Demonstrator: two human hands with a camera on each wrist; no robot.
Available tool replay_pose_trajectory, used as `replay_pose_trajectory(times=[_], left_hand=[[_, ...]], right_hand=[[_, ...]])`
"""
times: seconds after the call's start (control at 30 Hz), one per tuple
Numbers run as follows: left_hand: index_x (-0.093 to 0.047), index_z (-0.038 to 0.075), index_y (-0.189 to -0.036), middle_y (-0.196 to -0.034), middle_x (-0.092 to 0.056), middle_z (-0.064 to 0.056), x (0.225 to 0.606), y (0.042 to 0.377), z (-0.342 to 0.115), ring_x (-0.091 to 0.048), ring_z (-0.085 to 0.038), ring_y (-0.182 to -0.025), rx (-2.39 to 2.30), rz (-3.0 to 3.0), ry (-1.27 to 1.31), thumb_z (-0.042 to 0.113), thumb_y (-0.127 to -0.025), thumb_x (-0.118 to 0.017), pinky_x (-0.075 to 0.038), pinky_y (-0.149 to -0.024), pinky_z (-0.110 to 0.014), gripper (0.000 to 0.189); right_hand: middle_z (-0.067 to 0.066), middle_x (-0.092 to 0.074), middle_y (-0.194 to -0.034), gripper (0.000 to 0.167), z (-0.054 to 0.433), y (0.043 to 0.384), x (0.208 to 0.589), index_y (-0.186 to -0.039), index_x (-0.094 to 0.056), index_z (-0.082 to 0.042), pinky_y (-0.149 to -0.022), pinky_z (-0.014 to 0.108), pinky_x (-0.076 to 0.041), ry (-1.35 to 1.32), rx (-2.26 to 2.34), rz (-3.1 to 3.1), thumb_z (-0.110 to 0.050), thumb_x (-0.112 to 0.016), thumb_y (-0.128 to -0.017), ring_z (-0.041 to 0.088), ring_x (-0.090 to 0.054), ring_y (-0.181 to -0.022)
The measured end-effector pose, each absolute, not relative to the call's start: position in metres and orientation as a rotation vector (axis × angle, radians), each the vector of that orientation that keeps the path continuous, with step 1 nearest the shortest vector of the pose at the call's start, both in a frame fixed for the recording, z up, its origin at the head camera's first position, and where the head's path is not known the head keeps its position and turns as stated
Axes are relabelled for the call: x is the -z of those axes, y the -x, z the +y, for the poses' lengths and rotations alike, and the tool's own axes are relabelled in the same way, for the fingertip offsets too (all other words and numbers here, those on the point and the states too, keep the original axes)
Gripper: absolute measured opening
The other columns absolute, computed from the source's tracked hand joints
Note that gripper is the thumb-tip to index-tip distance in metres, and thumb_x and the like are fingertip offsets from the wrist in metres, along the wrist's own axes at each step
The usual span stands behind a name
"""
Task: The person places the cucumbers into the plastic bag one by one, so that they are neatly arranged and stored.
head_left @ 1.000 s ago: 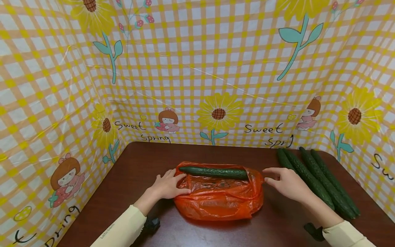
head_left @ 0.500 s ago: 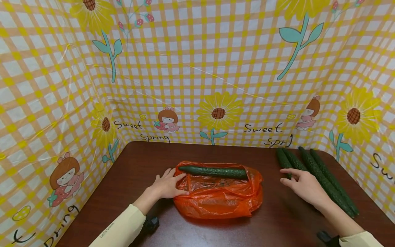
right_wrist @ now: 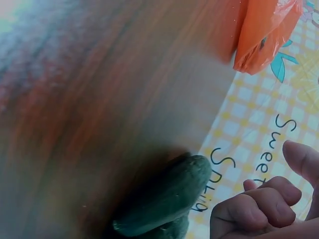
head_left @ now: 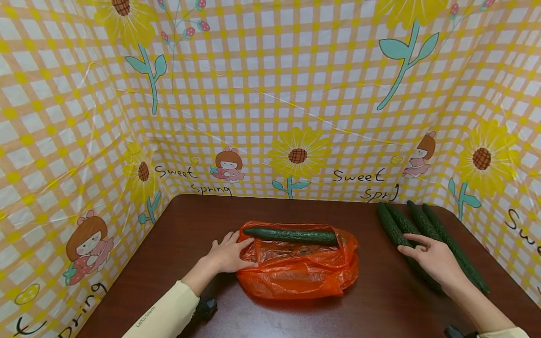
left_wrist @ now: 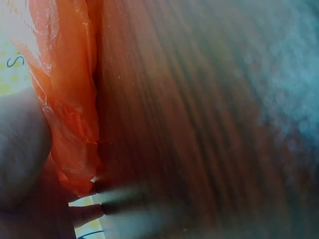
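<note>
An orange plastic bag (head_left: pixel 296 281) lies on its side mid-table, with a long cucumber (head_left: pixel 291 235) along its open top. At the bag's left end rests my left hand (head_left: pixel 226 256), fingers spread and touching the film. In the left wrist view the bag (left_wrist: pixel 75 99) runs beside the thumb. My right hand (head_left: pixel 435 260) hovers over the cucumbers on the right, thumb and forefinger apart near the leftmost cucumber (head_left: pixel 386 223). The right wrist view shows a cucumber (right_wrist: pixel 164 199) apart from the curled fingers. Contact with the fingertips cannot be told.
Several cucumbers (head_left: pixel 450 244) lie side by side at the right of the brown table (head_left: pixel 203 211). A checked sunflower cloth (head_left: pixel 253 108) walls the back and both sides. Black wrist devices (head_left: pixel 205 307) sit below the hands.
My right hand has moved right, away from the bag's right end, to the leftmost cucumber. My left hand stays at the bag's left end.
</note>
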State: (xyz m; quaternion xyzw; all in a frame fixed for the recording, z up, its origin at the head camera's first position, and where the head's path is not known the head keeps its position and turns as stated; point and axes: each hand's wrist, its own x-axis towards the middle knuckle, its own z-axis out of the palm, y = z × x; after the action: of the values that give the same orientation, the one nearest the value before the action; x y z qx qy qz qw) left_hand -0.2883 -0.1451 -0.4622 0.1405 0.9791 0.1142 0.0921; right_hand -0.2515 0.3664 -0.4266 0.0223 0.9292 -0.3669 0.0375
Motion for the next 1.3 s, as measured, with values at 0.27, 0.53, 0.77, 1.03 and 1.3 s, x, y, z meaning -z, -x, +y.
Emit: replay_pose_trajectory(times=[0.27,0.53,0.77,1.03,1.3], left_hand=[[-0.045,0.03,-0.153,-0.164,-0.027,-0.016,0.462,0.289,-0.146,-0.022,-0.041,-0.151,-0.344,2.895,-0.417,0.065,-0.087,-0.066,-0.021,-0.111,-0.075,0.078],[-0.044,0.03,-0.154,-0.164,-0.027,-0.016,0.462,0.289,-0.146,-0.023,-0.041,-0.151,-0.333,2.897,-0.417,0.065,-0.087,-0.066,-0.021,-0.111,-0.075,0.078],[-0.045,0.03,-0.153,-0.163,-0.029,-0.016,0.463,0.289,-0.145,-0.024,-0.041,-0.15,-0.319,2.91,-0.423,0.065,-0.087,-0.067,-0.023,-0.11,-0.075,0.078],[-0.046,0.03,-0.153,-0.163,-0.029,-0.016,0.462,0.289,-0.145,-0.024,-0.041,-0.15,-0.327,2.908,-0.425,0.064,-0.087,-0.067,-0.023,-0.11,-0.075,0.078],[-0.046,0.029,-0.153,-0.163,-0.029,-0.016,0.463,0.29,-0.146,-0.024,-0.042,-0.151,-0.333,2.908,-0.428,0.064,-0.087,-0.067,-0.023,-0.11,-0.075,0.078]], right_hand=[[0.023,-0.068,-0.106,0.088,0.381,0.252,0.428,-0.156,-0.028,0.003,-0.069,0.043,-0.045,-0.239,1.264,2.666,-0.056,-0.058,-0.098,0.026,-0.055,-0.062],[-0.01,-0.03,-0.048,0.09,0.386,0.249,0.434,-0.155,-0.027,0.006,-0.065,0.034,-0.04,-0.322,1.273,2.631,-0.053,-0.061,-0.097,0.01,-0.031,-0.043],[-0.011,-0.03,-0.047,0.088,0.391,0.248,0.439,-0.154,-0.027,0.01,-0.057,0.036,-0.037,-0.345,1.273,2.616,-0.048,-0.062,-0.097,0.008,-0.03,-0.043],[-0.012,-0.031,-0.045,0.085,0.392,0.25,0.442,-0.151,-0.028,0.014,-0.053,0.034,-0.038,-0.315,1.239,2.624,-0.042,-0.061,-0.098,0.007,-0.028,-0.042],[-0.01,-0.031,-0.045,0.07,0.394,0.253,0.447,-0.148,-0.032,0.017,-0.046,0.031,-0.035,-0.286,1.238,2.613,-0.025,-0.058,-0.099,0.007,-0.023,-0.042]])
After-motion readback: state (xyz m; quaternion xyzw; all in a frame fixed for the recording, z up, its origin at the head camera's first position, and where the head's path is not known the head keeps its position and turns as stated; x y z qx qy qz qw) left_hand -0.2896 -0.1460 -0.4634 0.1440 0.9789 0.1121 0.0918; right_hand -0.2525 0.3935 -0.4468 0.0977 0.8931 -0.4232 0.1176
